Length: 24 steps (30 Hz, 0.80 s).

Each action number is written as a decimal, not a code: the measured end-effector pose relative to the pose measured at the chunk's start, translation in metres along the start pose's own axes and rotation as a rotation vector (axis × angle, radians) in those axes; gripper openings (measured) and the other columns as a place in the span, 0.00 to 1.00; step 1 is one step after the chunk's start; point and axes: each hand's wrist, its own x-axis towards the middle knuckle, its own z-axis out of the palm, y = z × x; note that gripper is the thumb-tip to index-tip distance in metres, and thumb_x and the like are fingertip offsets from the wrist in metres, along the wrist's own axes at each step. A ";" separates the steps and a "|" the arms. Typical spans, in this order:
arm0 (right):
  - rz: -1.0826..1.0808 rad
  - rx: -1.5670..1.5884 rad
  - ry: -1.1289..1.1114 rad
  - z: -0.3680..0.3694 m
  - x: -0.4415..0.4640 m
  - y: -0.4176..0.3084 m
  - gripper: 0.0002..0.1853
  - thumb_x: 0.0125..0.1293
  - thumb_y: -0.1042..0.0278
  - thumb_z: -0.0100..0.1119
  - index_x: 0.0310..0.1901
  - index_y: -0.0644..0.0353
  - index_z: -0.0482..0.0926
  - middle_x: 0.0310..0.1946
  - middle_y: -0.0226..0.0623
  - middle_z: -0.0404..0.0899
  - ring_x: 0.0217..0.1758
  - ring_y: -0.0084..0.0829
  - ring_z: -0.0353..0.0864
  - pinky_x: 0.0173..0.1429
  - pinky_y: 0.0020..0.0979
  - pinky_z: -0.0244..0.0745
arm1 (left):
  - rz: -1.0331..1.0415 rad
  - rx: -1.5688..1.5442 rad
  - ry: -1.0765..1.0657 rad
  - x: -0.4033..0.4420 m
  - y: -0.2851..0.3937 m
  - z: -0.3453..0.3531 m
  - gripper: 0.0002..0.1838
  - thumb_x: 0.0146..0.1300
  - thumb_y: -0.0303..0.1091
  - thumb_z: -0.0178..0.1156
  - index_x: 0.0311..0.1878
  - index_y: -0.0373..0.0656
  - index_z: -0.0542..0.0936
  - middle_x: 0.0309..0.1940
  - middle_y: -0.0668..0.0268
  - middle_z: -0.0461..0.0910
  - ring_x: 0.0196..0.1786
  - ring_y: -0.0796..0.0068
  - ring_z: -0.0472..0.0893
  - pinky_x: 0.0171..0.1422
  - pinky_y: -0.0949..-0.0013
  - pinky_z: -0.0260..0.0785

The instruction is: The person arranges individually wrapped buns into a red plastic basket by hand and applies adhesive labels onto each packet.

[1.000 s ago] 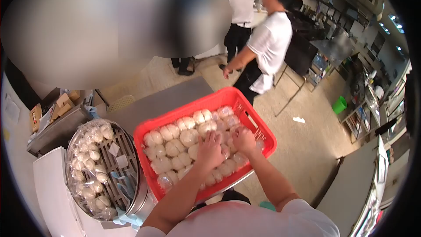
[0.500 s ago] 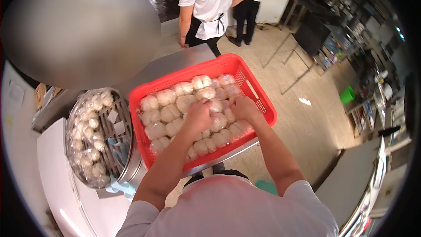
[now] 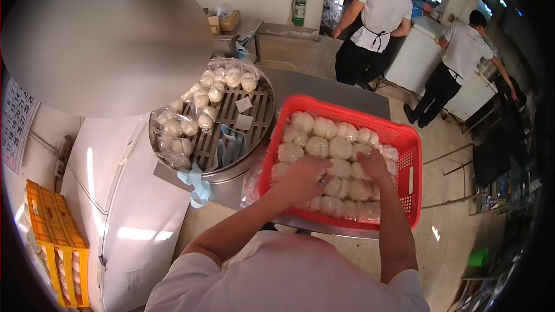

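A red plastic basket (image 3: 298, 104) on the steel table holds rows of white buns (image 3: 317, 146) wrapped in clear plastic. My left hand (image 3: 306, 178) is over the basket's left-middle part, its bent fingers closed on the edge of a wrapped bun. Farther right, my right hand (image 3: 373, 166) curls its fingers and thumb on another wrapped bun among the rows. Both palms face down, so they partly cover the buns under them. Left of the basket stands a round steamer tray (image 3: 263, 130) with slats, bagged buns (image 3: 201, 98) along its far and left sides.
Blue strips (image 3: 199, 188) hang over the tray's near rim, and paper squares (image 3: 243, 122) lie on its slats. A white chest (image 3: 136, 196) and a yellow crate (image 3: 58, 219) are at left. Beyond the table, two co-workers (image 3: 381, 6) in white shirts stand near white cabinets.
The view has swung left, so the basket now appears farther right and more of the left side shows. Both hands stay at the buns; my left hand is now farther from my right.
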 end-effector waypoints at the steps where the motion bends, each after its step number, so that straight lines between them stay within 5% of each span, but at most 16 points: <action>1: -0.006 -0.004 0.013 0.005 -0.001 -0.001 0.48 0.68 0.36 0.65 0.67 0.82 0.69 0.62 0.75 0.77 0.70 0.63 0.77 0.73 0.50 0.72 | -0.032 -0.029 0.057 -0.003 -0.009 -0.017 0.19 0.64 0.39 0.71 0.56 0.40 0.86 0.55 0.52 0.86 0.58 0.50 0.85 0.64 0.54 0.77; 6: -0.078 -0.215 0.009 0.030 0.006 0.008 0.42 0.70 0.38 0.63 0.67 0.75 0.72 0.62 0.68 0.78 0.67 0.63 0.78 0.72 0.52 0.73 | -0.155 0.105 0.474 0.001 -0.116 -0.100 0.15 0.65 0.38 0.71 0.51 0.43 0.88 0.49 0.49 0.87 0.54 0.49 0.87 0.60 0.58 0.79; 8: -0.159 -0.460 0.184 0.033 -0.021 -0.011 0.37 0.71 0.43 0.63 0.65 0.73 0.74 0.59 0.63 0.80 0.63 0.61 0.79 0.68 0.53 0.74 | -0.405 0.185 0.604 0.002 -0.199 -0.145 0.22 0.62 0.38 0.70 0.57 0.37 0.84 0.51 0.45 0.86 0.52 0.42 0.85 0.60 0.51 0.77; 10: -0.258 -0.396 0.433 0.045 -0.054 -0.053 0.30 0.69 0.52 0.66 0.62 0.71 0.76 0.57 0.60 0.80 0.61 0.59 0.78 0.64 0.55 0.74 | -0.456 0.489 0.793 -0.002 -0.334 -0.176 0.33 0.60 0.44 0.71 0.61 0.29 0.76 0.51 0.40 0.82 0.54 0.35 0.81 0.62 0.44 0.73; 12: -0.273 -0.088 0.513 0.056 -0.077 -0.087 0.29 0.65 0.58 0.69 0.62 0.69 0.77 0.60 0.60 0.78 0.64 0.60 0.76 0.68 0.56 0.71 | -0.631 0.509 0.700 -0.010 -0.435 -0.209 0.45 0.61 0.50 0.72 0.70 0.26 0.66 0.57 0.38 0.80 0.60 0.35 0.80 0.66 0.44 0.71; 13: -0.245 -0.012 0.508 0.060 -0.089 -0.104 0.29 0.64 0.59 0.70 0.62 0.68 0.77 0.61 0.61 0.78 0.66 0.61 0.74 0.72 0.57 0.69 | -0.824 0.180 0.658 -0.007 -0.448 -0.221 0.47 0.60 0.50 0.73 0.71 0.24 0.65 0.66 0.34 0.76 0.66 0.36 0.78 0.69 0.46 0.70; 14: -0.245 0.009 0.533 0.065 -0.099 -0.116 0.29 0.63 0.60 0.70 0.62 0.68 0.77 0.61 0.60 0.78 0.66 0.61 0.74 0.71 0.57 0.69 | -0.897 0.270 0.715 -0.001 -0.427 -0.221 0.36 0.60 0.48 0.72 0.61 0.26 0.78 0.62 0.35 0.80 0.65 0.41 0.81 0.67 0.46 0.73; 16: -0.252 0.051 0.564 0.078 -0.120 -0.132 0.29 0.63 0.63 0.71 0.62 0.68 0.77 0.61 0.60 0.77 0.65 0.61 0.74 0.71 0.56 0.70 | -0.734 0.462 0.359 -0.003 -0.477 -0.226 0.28 0.61 0.48 0.72 0.52 0.31 0.84 0.51 0.40 0.85 0.58 0.41 0.84 0.62 0.45 0.75; 18: -0.243 0.054 0.573 0.086 -0.133 -0.141 0.27 0.63 0.64 0.71 0.62 0.68 0.78 0.61 0.60 0.77 0.65 0.61 0.74 0.70 0.56 0.71 | -0.660 0.490 0.279 0.007 -0.480 -0.228 0.22 0.62 0.48 0.72 0.45 0.35 0.87 0.41 0.43 0.87 0.51 0.42 0.87 0.56 0.46 0.77; 20: -0.233 0.087 0.576 0.093 -0.144 -0.144 0.26 0.63 0.66 0.71 0.61 0.68 0.78 0.61 0.60 0.77 0.64 0.61 0.75 0.70 0.55 0.71 | -0.683 0.362 0.458 0.001 -0.407 -0.226 0.18 0.63 0.47 0.72 0.39 0.38 0.89 0.33 0.46 0.87 0.43 0.43 0.88 0.50 0.47 0.78; 23: -0.215 0.180 0.579 0.095 -0.152 -0.145 0.25 0.63 0.68 0.70 0.60 0.69 0.79 0.59 0.59 0.79 0.63 0.60 0.76 0.69 0.53 0.73 | -0.606 0.365 0.438 0.006 -0.345 -0.230 0.16 0.65 0.42 0.71 0.43 0.38 0.89 0.32 0.47 0.87 0.37 0.46 0.87 0.44 0.51 0.76; 24: -0.210 0.209 0.589 0.092 -0.150 -0.146 0.24 0.64 0.68 0.70 0.59 0.69 0.79 0.58 0.59 0.79 0.63 0.60 0.76 0.68 0.52 0.73 | -0.491 0.298 0.521 0.008 -0.342 -0.226 0.11 0.68 0.35 0.69 0.44 0.36 0.88 0.30 0.48 0.85 0.33 0.53 0.85 0.41 0.55 0.75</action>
